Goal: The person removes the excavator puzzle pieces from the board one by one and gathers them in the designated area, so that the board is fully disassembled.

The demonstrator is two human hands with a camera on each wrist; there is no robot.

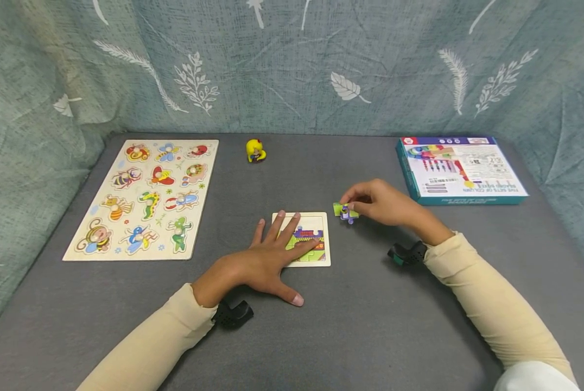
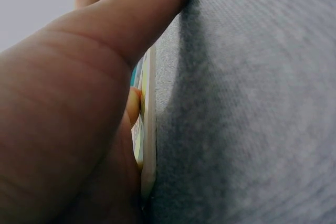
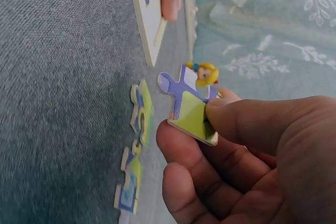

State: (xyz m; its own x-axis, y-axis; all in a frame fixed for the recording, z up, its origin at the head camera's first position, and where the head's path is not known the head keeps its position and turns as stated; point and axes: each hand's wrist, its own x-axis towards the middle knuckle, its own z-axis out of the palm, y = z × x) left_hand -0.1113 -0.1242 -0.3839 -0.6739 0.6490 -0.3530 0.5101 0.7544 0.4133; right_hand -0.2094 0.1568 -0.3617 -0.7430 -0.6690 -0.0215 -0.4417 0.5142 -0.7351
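Observation:
My left hand [image 1: 267, 266] lies with fingers spread over a small wooden puzzle tray [image 1: 328, 255], its thumb out on the grey table. Purple and green jigsaw pieces show in the tray between and beside the fingers. In the left wrist view, the thumb hides most of the tray. To the right of it, my right hand [image 1: 387, 206] pinches a purple and lime-green jigsaw piece [image 3: 190, 109] between thumb and fingers. Lower in the right wrist view, two loose jigsaw pieces, one [image 3: 143, 113] above the other [image 3: 129, 184], are on the table.
A wooden peg board [image 1: 197, 217] with insect pictures lies at the left. At the back stands a small yellow-haired figurine [image 1: 255, 151]. A teal and white box [image 1: 463, 171] sits at the back right, before a leaf-patterned curtain [image 1: 282, 76].

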